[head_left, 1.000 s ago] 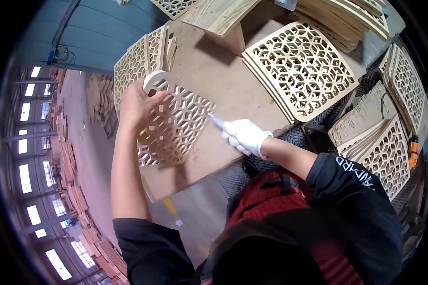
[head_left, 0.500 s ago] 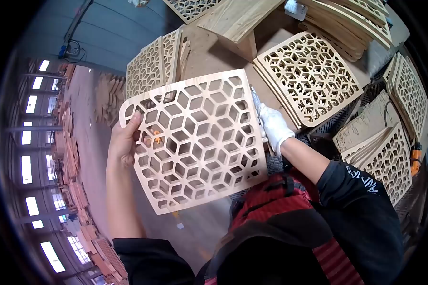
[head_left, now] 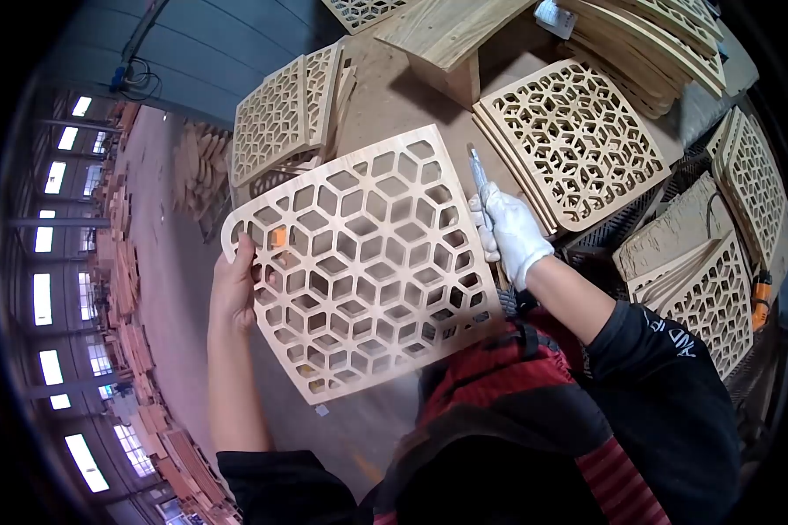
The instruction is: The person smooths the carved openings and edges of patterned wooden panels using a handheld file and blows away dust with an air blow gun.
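Observation:
A pale wooden lattice panel [head_left: 364,229] with a cut-out pattern of diamonds and hexagons is held up in front of me, tilted. My left hand [head_left: 235,284], bare, grips its left edge, thumb on the near face and the other fingers partly hidden behind. At the panel's right edge, my right hand [head_left: 515,232] in a white glove is closed around a slim silver hand tool [head_left: 478,168]. The tool's narrow tip points up and away, apart from the panel; its exact kind I cannot make out.
Stacked lattice panels [head_left: 578,144] lie on the workbench [head_left: 359,105], with more panels [head_left: 284,114] at its far left. A wooden board structure [head_left: 451,39] stands behind. On the right are further panels [head_left: 718,297] and an orange tool [head_left: 762,299]. Wood piles line the floor at left.
The panel has turned slightly, its lower edge shifting right and down. My right hand has moved a little, and more of the silver tool now shows clear of the panel's edge.

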Motion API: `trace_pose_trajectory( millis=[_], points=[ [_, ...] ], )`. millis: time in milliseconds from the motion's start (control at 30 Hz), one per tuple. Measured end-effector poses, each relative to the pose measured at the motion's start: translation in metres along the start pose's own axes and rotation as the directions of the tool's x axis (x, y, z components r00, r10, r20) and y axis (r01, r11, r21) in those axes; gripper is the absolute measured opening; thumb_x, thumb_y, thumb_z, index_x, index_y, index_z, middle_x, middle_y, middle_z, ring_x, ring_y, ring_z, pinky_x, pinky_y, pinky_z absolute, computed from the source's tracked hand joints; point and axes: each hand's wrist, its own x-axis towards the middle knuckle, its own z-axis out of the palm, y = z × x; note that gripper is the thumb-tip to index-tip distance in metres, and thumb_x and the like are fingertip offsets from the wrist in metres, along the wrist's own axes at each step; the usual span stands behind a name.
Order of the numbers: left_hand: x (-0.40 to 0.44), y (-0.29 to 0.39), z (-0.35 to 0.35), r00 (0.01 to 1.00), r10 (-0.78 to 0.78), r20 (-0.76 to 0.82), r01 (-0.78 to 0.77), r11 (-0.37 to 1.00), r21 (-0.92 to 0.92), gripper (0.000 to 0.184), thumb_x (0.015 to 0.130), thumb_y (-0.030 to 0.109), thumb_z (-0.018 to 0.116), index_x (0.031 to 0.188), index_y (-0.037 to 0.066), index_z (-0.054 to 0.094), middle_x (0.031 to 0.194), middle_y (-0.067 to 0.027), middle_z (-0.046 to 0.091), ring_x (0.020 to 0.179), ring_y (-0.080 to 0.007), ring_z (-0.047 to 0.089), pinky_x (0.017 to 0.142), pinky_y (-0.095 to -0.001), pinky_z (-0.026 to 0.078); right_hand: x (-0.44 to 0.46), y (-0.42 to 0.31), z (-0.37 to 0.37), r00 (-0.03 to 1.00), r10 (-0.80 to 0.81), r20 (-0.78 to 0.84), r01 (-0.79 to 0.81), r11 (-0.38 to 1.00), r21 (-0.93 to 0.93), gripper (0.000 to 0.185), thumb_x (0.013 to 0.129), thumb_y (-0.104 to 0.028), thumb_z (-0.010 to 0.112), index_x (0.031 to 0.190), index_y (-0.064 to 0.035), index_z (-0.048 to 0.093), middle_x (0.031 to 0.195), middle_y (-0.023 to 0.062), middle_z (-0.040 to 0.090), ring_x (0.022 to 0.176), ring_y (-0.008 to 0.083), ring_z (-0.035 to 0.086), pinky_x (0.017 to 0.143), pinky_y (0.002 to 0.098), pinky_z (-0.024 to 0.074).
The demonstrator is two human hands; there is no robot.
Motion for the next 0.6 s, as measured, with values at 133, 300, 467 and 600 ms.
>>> trace_pose_trajectory(
  millis=[133,300,467,600],
  points=[
    [-0.002,-0.031,-0.012,0.975,0.22,-0.017,-0.22,0.975,0.016,0.052,0.095,0.046,0.057,0.121,0.002,0.051,0.093,-0.0084,0.067,0.068,-0.0139,0.065,0.051,-0.0217,0.049,-0.008,0.005,0.002,0.99,-0.132,-0.054,0.131,0.991,-0.026,0.043,0.101,-0.046,0.043,0.093,-0.0068,0.059,0.065,-0.0013,0.05,0.043,0.0076,0.04,0.038,0.0241,0.0335],
    [-0.007,-0.061,-0.027,0.949,0.312,0.057,-0.309,0.95,-0.053,0.062,0.089,0.048,0.065,0.124,-0.001,0.052,0.11,-0.0085,0.065,0.09,-0.016,0.066,0.075,-0.0291,0.055,-0.02,0.006,0.003,0.974,-0.192,-0.12,0.184,0.98,-0.07,0.041,0.102,-0.04,0.043,0.094,-0.0039,0.059,0.051,0.0013,0.044,0.038,0.0099,0.039,0.036,0.0272,0.0314],
    [-0.015,-0.073,-0.024,0.946,0.323,0.014,-0.32,0.94,-0.118,0.069,0.085,0.05,0.067,0.127,-0.002,0.049,0.114,-0.0113,0.065,0.096,-0.0192,0.066,0.082,-0.0319,0.055,-0.023,0.009,0.004,0.97,-0.22,-0.105,0.206,0.97,-0.127,0.04,0.102,-0.038,0.042,0.094,-0.0034,0.06,0.053,0.002,0.047,0.039,0.0102,0.041,0.037,0.0282,0.0338],
    [-0.021,-0.076,-0.026,0.949,0.316,0.019,-0.311,0.942,-0.124,0.069,0.085,0.051,0.067,0.126,-0.001,0.049,0.111,-0.0109,0.065,0.092,-0.018,0.067,0.075,-0.0297,0.056,-0.023,0.005,0.009,0.979,-0.163,-0.125,0.154,0.985,-0.084,0.039,0.101,-0.037,0.043,0.093,-0.0031,0.06,0.063,0.005,0.055,0.04,0.0106,0.043,0.038,0.0283,0.0347]
  ],
)
